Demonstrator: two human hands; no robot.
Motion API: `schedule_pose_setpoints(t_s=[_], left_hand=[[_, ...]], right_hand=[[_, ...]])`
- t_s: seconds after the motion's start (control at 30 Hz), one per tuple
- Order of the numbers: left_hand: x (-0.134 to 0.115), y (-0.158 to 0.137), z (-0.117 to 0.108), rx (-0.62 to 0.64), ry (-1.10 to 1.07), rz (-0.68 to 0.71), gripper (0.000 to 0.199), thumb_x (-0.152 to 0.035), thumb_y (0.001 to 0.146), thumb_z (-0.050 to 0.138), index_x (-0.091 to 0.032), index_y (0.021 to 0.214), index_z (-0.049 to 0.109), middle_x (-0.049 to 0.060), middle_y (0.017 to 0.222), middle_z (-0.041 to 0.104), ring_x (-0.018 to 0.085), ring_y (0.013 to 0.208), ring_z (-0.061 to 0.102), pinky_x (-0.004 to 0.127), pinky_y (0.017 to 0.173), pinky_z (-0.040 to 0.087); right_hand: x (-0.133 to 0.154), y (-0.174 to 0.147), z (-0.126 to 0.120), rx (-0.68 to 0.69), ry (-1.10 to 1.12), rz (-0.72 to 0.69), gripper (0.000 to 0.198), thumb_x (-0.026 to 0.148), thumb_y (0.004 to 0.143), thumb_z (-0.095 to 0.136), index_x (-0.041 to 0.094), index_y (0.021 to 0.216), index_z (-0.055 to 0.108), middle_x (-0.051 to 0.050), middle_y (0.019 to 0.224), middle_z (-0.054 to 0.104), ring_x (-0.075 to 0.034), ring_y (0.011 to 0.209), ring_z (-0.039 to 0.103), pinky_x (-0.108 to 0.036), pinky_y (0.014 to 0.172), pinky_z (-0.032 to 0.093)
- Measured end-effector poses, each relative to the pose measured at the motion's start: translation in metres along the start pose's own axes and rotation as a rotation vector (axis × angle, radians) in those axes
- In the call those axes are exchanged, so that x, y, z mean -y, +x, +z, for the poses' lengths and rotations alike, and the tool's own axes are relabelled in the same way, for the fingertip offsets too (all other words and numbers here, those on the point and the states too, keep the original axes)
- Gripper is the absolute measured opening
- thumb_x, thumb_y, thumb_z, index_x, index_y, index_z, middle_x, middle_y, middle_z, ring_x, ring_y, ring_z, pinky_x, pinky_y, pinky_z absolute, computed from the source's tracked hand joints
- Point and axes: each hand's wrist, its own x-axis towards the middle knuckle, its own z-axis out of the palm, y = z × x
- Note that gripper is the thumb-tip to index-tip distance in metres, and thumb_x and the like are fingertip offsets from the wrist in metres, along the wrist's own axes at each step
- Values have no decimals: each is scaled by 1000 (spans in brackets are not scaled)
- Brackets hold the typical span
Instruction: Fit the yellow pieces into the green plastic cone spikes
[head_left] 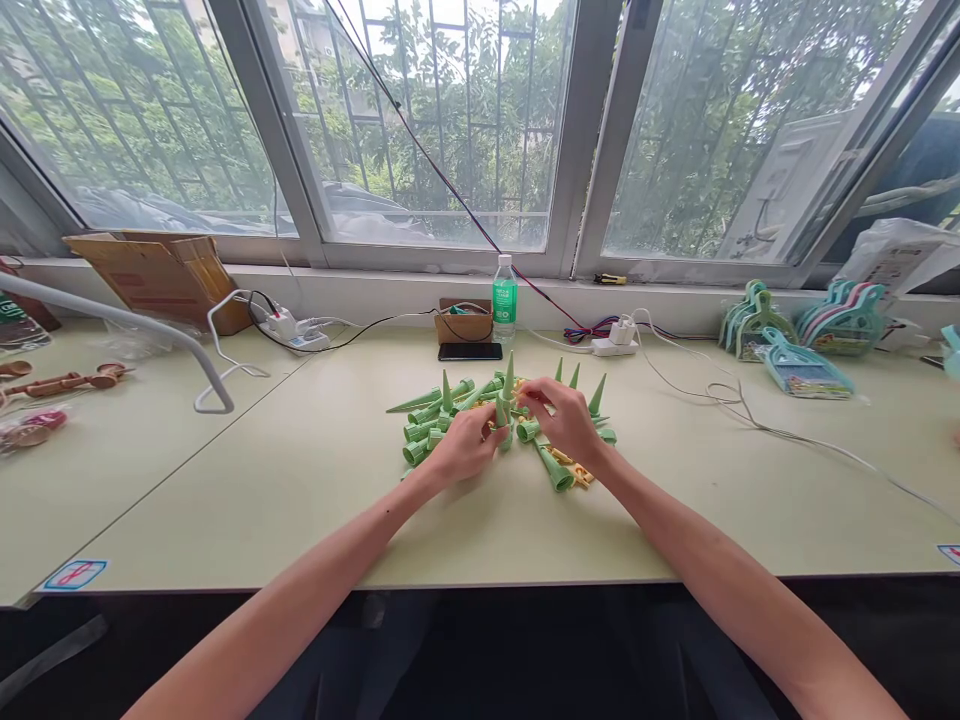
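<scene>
My left hand [469,445] is closed round a pointed green plastic cone [504,410], held upright over the pile. Just right of it, my right hand [564,408] pinches a small yellow plastic piece [520,392] against the cone's side; its exact shape is too small to make out. Around both hands lie several loose green cones [420,432], some on their sides and some standing point up. One hollow cone [556,472] lies below my right hand, its wide end toward me. Beside it are more yellow pieces [581,474], partly hidden by my right wrist.
Behind the pile are a black phone [470,351], a small cardboard box [465,322] and a water bottle [505,300]. White cables [757,425] cross the table on the right, near small green dustpans [806,365]. A white lamp arm [150,325] reaches in from the left.
</scene>
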Motion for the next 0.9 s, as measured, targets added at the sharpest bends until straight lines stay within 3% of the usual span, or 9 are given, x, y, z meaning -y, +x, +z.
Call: schedule_pose_setpoints(t_s=[0.13, 0.3, 0.9], left_hand=[[-7, 1, -3, -29, -246, -135, 23, -42, 88, 51, -18, 87, 52, 3, 82, 64, 10, 46, 55, 24, 41, 41], [-11, 3, -6, -145, -437, -205, 31, -49, 86, 57, -19, 85, 48, -1, 66, 59, 9, 40, 52, 23, 40, 41], [-16, 2, -6, -114, -452, -196, 32, -49, 85, 59, -18, 82, 48, -3, 61, 56, 9, 40, 51, 22, 38, 38]], right_hand=[[2, 0, 0, 3, -51, -11, 11, 27, 93, 54, 21, 89, 62, -4, 88, 70, -16, 74, 65, -28, 72, 52], [4, -1, 4, 22, -63, -13, 12, 29, 93, 55, 21, 87, 61, -3, 86, 70, -15, 73, 65, -27, 66, 52], [8, -4, 9, 40, -55, -14, 14, 32, 94, 54, 21, 86, 59, -2, 80, 67, -14, 68, 62, -25, 60, 48]])
